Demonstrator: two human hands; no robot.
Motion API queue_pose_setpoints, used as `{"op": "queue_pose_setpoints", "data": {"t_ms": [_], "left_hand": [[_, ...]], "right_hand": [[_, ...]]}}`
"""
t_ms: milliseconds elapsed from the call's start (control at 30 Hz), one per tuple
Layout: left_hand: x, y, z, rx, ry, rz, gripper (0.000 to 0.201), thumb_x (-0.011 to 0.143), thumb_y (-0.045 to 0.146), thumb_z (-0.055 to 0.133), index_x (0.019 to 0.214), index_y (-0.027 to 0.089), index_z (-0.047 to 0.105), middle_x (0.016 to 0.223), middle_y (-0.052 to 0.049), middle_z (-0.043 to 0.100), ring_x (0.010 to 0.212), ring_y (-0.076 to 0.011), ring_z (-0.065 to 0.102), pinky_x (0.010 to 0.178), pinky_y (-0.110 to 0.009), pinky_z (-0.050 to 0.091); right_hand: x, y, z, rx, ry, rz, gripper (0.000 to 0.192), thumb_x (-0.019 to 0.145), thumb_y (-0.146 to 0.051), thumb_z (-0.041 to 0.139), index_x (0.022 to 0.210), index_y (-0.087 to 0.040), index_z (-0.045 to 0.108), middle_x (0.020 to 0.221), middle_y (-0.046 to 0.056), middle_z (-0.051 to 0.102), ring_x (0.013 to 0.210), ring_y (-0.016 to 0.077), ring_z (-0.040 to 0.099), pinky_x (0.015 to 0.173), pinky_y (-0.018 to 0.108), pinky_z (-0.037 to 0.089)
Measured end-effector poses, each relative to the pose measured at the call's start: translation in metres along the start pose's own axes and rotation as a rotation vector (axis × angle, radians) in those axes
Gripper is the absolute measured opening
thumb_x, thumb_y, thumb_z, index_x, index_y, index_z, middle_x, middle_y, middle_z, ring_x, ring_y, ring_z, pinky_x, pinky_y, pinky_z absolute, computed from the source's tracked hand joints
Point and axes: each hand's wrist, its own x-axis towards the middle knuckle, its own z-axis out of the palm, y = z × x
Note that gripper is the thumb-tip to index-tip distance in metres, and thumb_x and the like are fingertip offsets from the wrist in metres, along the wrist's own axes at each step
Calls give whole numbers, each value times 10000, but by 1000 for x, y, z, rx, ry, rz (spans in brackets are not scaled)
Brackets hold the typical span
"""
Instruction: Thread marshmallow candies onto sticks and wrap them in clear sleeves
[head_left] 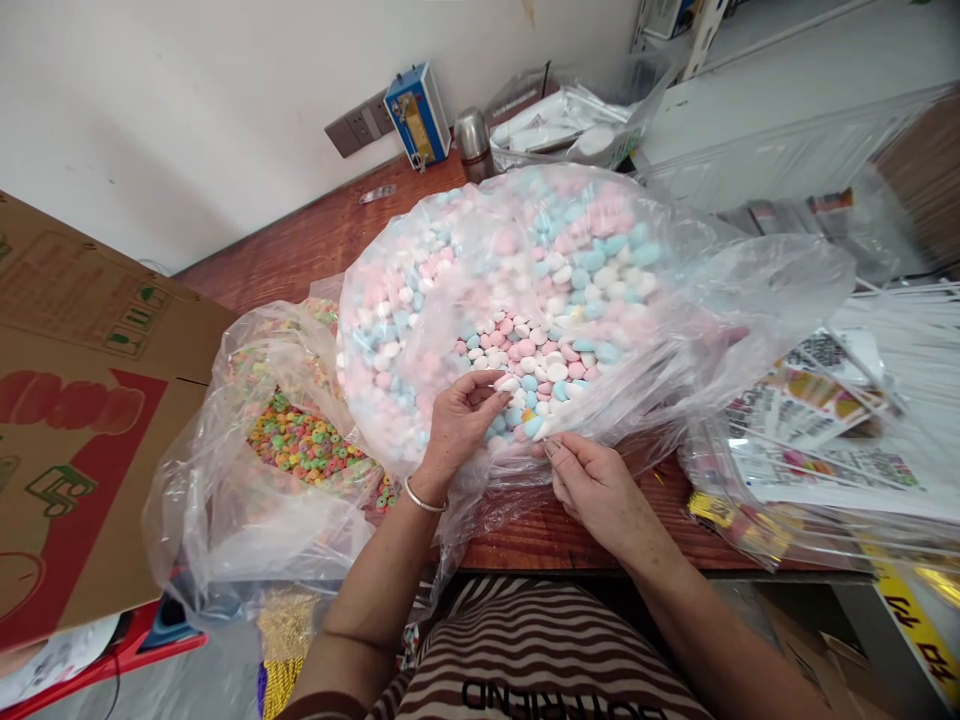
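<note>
A large clear plastic bag (382,300) full of pink, white and pale blue candies (529,350) lies on the table, its mouth spread open toward me. My left hand (465,420) is at the near side of the opening, thumb and forefinger closed on a pale candy (508,384). My right hand (592,485) is closed at the near rim, its fingertips pinching what looks like the bag's edge. The other fingers of that hand are curled under. An orange piece (528,414) shows among the candies between my hands.
On the left, another plastic bag (225,500) holds colourful ring-shaped pieces (300,440), beside a cardboard box (97,400). A steel flask (473,145) and a blue device (418,117) stand at the back. Clear trays with white sticks and printed cards (825,470) fill the right side.
</note>
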Motion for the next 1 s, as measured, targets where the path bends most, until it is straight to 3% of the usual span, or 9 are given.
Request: {"op": "queue_pose_setpoints", "data": {"t_ms": [200,433,767,900,1000], "left_hand": [[-1,3,2,6,-2,2,318,770,372,822,1025,199,742,898,-45,772,827,-178,714,769,-314,593],[-2,5,3,-21,-24,-2,283,775,359,820,1005,207,756,939,-50,790,836,-178,728,788,-314,598],[-12,5,5,-4,-95,97,274,846,346,752,1050,164,752,1008,-88,786,834,-158,726,768,-269,582],[-44,14,-13,158,-89,212,371,915,312,655,1263,190,692,1103,-103,778,800,-138,719,731,-245,569],[-79,17,-45,416,57,283,538,937,255,618,1468,266,532,1214,-90,751,760,-117,709,732,-247,564]], "right_hand": [[1,1,8,76,17,2,363,971,-519,471,815,-208,574,465,-86,378,406,105,312,424,257,289],[5,-3,10,-21,44,-53,376,979,-508,444,845,-195,603,484,-74,374,435,114,330,437,259,280],[13,4,13,-154,55,-112,359,999,-488,432,858,-203,600,528,-57,429,477,124,387,485,254,323],[13,7,21,-360,102,-318,339,995,-450,479,787,-208,591,561,-48,461,498,115,411,507,246,334],[9,8,33,-432,70,-443,332,993,-404,520,733,-206,582,548,-59,428,491,101,389,497,230,325]]}}
